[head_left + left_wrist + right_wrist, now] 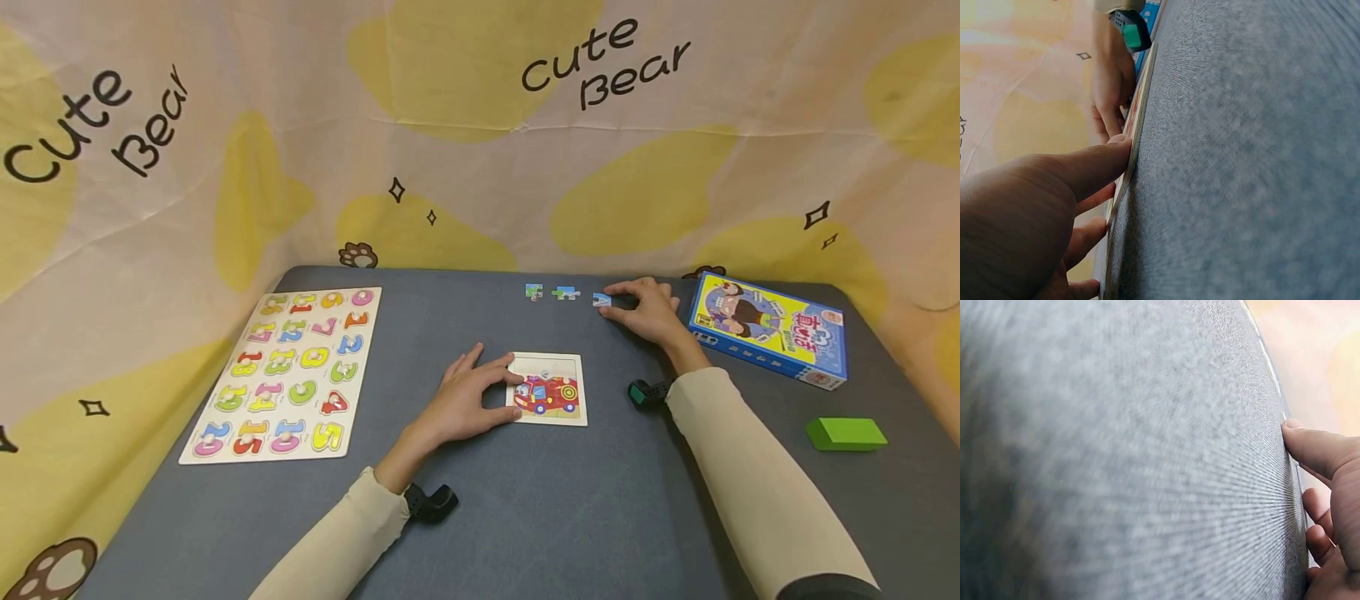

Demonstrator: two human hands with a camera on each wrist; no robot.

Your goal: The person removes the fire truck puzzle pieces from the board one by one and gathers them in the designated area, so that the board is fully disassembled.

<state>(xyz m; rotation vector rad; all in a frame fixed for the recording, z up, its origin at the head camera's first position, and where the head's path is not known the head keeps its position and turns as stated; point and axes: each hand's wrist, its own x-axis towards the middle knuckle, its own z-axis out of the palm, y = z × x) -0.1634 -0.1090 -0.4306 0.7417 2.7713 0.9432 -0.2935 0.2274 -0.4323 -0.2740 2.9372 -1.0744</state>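
In the head view a small jigsaw board with a red truck picture lies mid-table. My left hand rests at its left side, thumb and fingers spread apart and touching the board. The left wrist view shows the thumb against the board's thin edge. At the far side of the table my right hand pinches a blue puzzle piece between thumb and index finger. Left of that piece lie a green-and-blue piece and a smaller one. The right wrist view shows the thumb low against the table.
A white number board with colourful numerals lies on the left. Right of my right hand sits a blue-and-yellow box, with a green block nearer the front. A printed cloth wall stands behind the grey table.
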